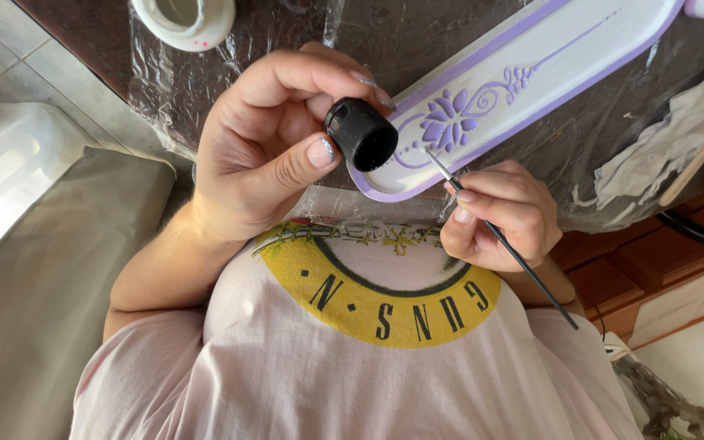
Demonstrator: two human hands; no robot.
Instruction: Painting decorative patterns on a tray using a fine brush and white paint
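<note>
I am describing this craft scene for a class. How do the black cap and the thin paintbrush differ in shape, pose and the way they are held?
The black cap is short, round and hollow; the thin paintbrush is long and slender. The left hand pinches the cap between thumb and fingers above the tray; the right hand holds the brush like a pen. The cap's opening faces the camera; the brush slants, tip toward the white-and-lilac tray. Both are black.

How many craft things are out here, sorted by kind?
Black cap, in the left hand: 1
Fine brush, in the right hand: 1
Lilac-trimmed tray: 1
White pot: 1
Crumpled cloth: 1
Total: 5
</note>
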